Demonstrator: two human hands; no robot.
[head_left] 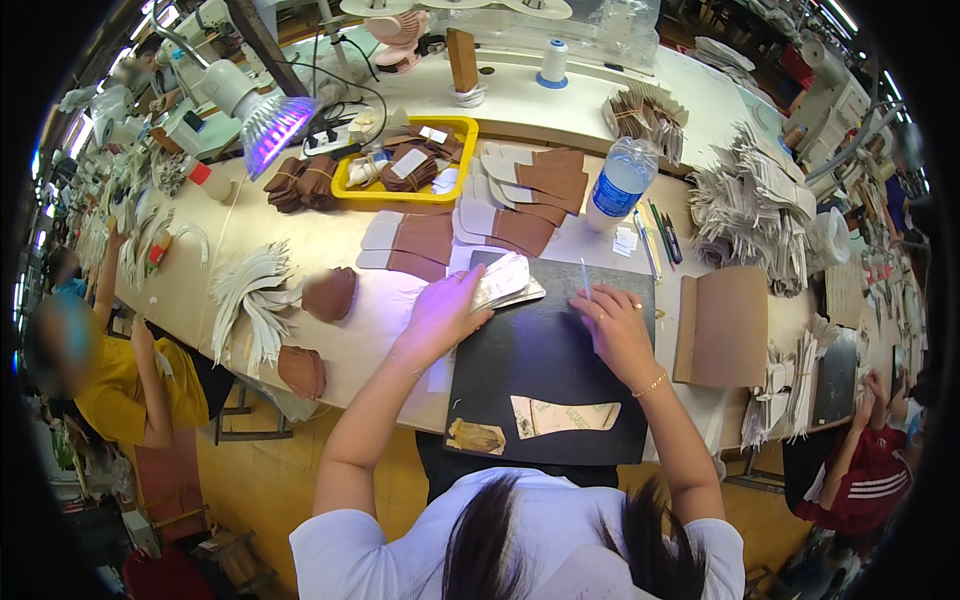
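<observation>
My left hand [445, 312] is closed on a small stack of white cut pieces [503, 282] at the far left corner of a black board [550, 350]. Over the right half of that board, my right hand [612, 318] grips a thin, pale, pen-like stick [586, 274] pointing up; its exact kind is unclear. On the board's near part lie a pale curved template [566, 416] with faint printing and a small yellowish-brown piece [476, 437]. Just beyond the board, overlapping rows of brown pieces with pale grey ends [510, 215] are laid out.
A water bottle [622, 185] stands beyond the board, beside several pens [668, 232]. Rightward are a brown cardboard folder [728, 325] and bundled pale pieces [755, 200]. A yellow tray [462, 160], a lamp [255, 110] and white strips [250, 300] are leftward. Co-workers sit on both sides.
</observation>
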